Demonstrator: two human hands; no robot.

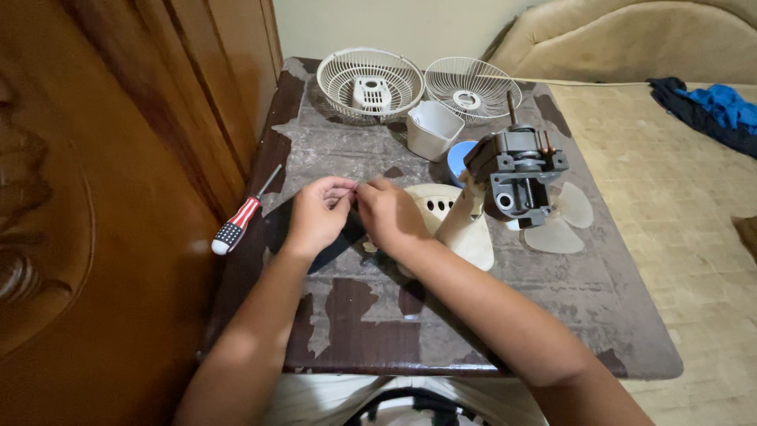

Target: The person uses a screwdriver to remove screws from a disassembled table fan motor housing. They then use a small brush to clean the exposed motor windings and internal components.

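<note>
Hands: left [318,214] & right [389,214] fingertips meet; fan base [465,229] beside.

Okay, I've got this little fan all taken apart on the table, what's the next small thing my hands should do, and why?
Probably keep the fingertips together and lift the small piece clear of the table to check it. Left hand and right hand meet at the fingertips over the cream fan base; what they pinch is too small to tell. The screwdriver lies left of the left hand, untouched.
</note>
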